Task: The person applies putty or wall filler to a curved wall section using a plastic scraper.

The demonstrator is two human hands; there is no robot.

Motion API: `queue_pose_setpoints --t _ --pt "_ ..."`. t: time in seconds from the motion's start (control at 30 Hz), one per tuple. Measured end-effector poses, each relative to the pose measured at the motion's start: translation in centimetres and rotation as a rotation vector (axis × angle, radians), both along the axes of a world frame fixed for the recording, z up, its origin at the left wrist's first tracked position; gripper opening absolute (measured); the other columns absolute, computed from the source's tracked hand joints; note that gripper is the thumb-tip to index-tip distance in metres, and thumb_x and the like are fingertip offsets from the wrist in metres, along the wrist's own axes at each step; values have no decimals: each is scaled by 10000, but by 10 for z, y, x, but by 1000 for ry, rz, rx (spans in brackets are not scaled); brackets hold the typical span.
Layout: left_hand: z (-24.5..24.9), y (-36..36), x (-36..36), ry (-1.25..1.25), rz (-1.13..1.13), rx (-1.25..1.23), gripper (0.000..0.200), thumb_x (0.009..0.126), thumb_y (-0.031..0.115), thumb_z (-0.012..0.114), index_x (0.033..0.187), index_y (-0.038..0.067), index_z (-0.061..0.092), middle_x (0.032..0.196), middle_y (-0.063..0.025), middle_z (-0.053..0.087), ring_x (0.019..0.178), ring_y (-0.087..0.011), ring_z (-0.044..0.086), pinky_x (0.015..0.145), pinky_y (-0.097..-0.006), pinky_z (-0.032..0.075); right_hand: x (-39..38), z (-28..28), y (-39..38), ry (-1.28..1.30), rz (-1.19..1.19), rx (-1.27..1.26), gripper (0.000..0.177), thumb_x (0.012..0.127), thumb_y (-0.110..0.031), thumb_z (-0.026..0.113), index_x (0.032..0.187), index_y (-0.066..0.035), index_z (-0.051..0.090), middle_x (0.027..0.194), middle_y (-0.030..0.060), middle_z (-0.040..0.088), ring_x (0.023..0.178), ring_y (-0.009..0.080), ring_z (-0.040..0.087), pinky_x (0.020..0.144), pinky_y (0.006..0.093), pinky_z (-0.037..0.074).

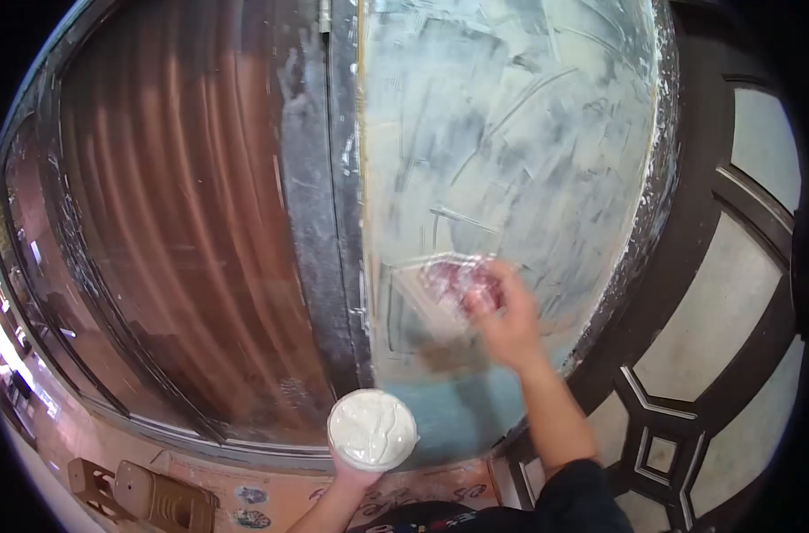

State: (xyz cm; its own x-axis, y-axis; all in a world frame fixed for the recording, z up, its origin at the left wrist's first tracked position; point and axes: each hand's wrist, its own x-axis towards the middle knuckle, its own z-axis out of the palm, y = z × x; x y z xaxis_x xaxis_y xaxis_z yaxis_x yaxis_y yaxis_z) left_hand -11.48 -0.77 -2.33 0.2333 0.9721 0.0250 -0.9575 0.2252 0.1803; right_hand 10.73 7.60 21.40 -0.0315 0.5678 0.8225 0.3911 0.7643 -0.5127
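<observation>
My left hand [354, 473] holds up a round tub [372, 430] filled with smooth white putty, its fingers wrapped beneath it. At the wall, my right hand [509, 322] grips a putty spreader [453, 282] with a dark red grip smeared in white. Motion blurs the spreader, and its pale blade lies close against the wall panel [511, 151]. White putty covers most of that panel in uneven streaks and ridges, while a blue-green band [462, 409] shows along its lower part.
Left of the panel stands a dark frame [320, 178] beside glass with a reddish-brown curtain [191, 178] behind it. A dark door with pale panels [715, 311] is on the right. Brown plastic stools [160, 497] stand on the patterned floor [284, 497] at lower left.
</observation>
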Motion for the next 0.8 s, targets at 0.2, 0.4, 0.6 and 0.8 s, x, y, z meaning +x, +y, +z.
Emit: queue_pose_setpoints --t 0.2,0.4,0.6,0.8 --pt "41 19 67 82 -12 63 670 963 556 373 1487 140 425 1540 -151 414 1402 -404 400 1136 -672 290 52 -93 5 3 137 -360 218 965 -105 615 1155 -1 641 904 0 606 830 84 539 741 236 459" --pt "60 34 122 -12 -134 129 721 943 592 374 1509 145 394 1559 -152 382 1403 -448 377 1126 -713 259 141 -79 1 307 646 -572 307 975 -41 543 1273 4 604 1010 19 664 840 77 565 768 258 467" --pt "58 46 170 -16 -85 176 750 933 597 403 1518 128 376 1565 -160 371 1412 -439 368 1137 -669 285 194 -91 1 16 309 -495 310 872 -5 697 1182 0 674 1020 37 703 887 94 622 805 265 496" --pt "46 51 212 -49 -8 85 703 967 560 383 1501 104 402 1529 -167 426 1394 -413 413 1154 -606 315 218 -49 8 -301 84 -203 167 862 -147 747 867 13 700 686 72 506 655 136 457 579 316 363"
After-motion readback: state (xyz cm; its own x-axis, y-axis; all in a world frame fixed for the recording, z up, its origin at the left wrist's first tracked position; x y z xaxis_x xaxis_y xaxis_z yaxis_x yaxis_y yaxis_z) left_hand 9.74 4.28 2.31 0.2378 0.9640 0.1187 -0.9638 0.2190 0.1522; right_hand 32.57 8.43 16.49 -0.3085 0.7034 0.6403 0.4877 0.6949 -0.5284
